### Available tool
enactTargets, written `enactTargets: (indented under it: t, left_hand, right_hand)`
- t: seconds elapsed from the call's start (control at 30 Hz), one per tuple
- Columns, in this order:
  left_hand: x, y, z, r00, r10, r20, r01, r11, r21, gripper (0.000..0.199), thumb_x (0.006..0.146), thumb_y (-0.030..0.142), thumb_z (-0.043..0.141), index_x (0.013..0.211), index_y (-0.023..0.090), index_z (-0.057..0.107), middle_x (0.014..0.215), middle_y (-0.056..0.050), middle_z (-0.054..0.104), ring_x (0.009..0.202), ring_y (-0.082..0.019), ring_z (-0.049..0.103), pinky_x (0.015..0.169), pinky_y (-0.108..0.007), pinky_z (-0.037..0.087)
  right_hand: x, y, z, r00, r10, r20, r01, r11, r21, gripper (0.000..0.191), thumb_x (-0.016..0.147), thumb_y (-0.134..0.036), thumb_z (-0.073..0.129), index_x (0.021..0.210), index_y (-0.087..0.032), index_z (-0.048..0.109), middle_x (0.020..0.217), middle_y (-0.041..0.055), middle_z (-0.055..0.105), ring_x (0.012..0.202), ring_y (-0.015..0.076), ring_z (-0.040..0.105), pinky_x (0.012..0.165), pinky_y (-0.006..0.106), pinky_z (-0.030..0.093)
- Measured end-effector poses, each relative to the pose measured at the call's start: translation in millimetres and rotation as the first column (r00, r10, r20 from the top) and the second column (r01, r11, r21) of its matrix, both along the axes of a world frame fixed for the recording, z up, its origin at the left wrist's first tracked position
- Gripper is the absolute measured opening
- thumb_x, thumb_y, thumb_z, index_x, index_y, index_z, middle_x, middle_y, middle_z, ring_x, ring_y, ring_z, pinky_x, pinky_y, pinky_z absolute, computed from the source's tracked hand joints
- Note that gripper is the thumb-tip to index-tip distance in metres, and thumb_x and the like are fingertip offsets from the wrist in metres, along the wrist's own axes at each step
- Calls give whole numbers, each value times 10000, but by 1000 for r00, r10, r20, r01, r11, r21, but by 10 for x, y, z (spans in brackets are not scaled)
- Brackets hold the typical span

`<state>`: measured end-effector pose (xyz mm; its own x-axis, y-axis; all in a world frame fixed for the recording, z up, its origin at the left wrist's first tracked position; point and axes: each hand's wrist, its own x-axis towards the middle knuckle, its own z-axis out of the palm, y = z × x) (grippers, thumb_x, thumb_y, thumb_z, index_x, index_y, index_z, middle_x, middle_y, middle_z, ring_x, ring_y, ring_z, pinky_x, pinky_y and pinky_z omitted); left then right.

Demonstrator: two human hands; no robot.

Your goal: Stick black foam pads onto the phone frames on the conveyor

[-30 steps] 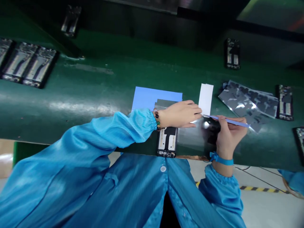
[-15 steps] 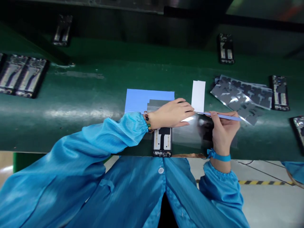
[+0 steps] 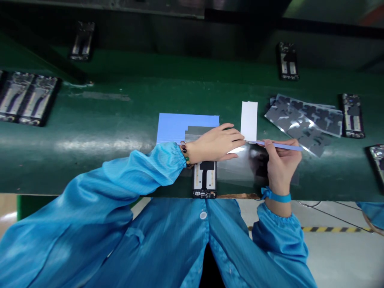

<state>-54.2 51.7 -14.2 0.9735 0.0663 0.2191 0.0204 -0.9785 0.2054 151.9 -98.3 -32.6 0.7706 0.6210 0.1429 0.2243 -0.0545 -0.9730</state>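
My left hand reaches across a phone frame, palm down, its fingers stretched to the right near the lower end of a white strip. Under and behind this hand lie a blue sheet and a grey sheet. In my right hand is a thin purple tool, probably tweezers, with its tip pointing left to my left fingertips. What that tip touches is too small to tell. A clear film lies on the bench between the hands.
The green bench also carries several phone frames: a row at the left, one at the back left, one at the back right, and others at the right. Film sheets with dark shapes overlap right of the white strip.
Both hands keep nearly the same pose, with the purple tool still in my right hand. The whole view has shifted very slightly.
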Motion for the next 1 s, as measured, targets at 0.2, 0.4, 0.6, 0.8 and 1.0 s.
enactTargets:
  t: [0.2, 0.4, 0.6, 0.8, 1.0]
  left_hand:
    - [-65, 8, 54, 999, 34, -3, -34, 999, -34, 465, 1181, 423, 574, 1548, 158, 677, 1655, -137, 659, 1520, -299, 642, 1351, -507, 367]
    - [-909, -120, 281, 998, 19, -55, -28, 988, -150, 608, 1103, 591, 699, 1555, 187, 658, 1669, -144, 645, 1579, -307, 605, 1433, -547, 315]
    - [-1571, -474, 223, 987, 160, -3, -156, 962, -222, 662, 1072, 600, 741, 1597, 211, 630, 1721, -165, 584, 1617, -323, 571, 1402, -590, 393]
    - [-1777, -944, 113, 973, 125, 196, -80, 972, -220, 162, 1099, 378, 739, 1136, 245, 823, 1341, -46, 845, 1313, -191, 785, 1349, -429, 495]
    - [-1783, -1102, 58, 960, 148, 236, -94, 970, -226, 78, 1081, 281, 773, 1071, 216, 815, 1246, -12, 865, 1293, -162, 792, 1348, -395, 485]
  right_hand:
    - [-106, -96, 136, 993, -48, -111, 58, 994, 89, 487, 778, -428, 1010, 843, -259, 557, 824, -46, 779, 829, 218, 837, 953, 442, 708]
    - [-679, -655, 239, 977, 54, -208, -53, 999, 11, 442, 829, -347, 984, 819, -255, 552, 839, -28, 783, 906, 224, 838, 1117, 534, 653]
    - [-1322, -1028, 262, 935, 276, -221, -290, 956, -35, 396, 898, -293, 923, 796, -248, 543, 838, -8, 784, 914, 226, 826, 1154, 556, 592]
    - [-1496, -1065, 257, 913, 361, -189, -379, 923, -68, 376, 940, -269, 889, 798, -250, 542, 862, -5, 774, 966, 227, 800, 1197, 546, 520]
    - [-1574, -1105, 226, 919, 346, -189, -370, 923, -107, 372, 949, -296, 889, 816, -251, 545, 945, 12, 793, 1005, 238, 791, 1233, 583, 483]
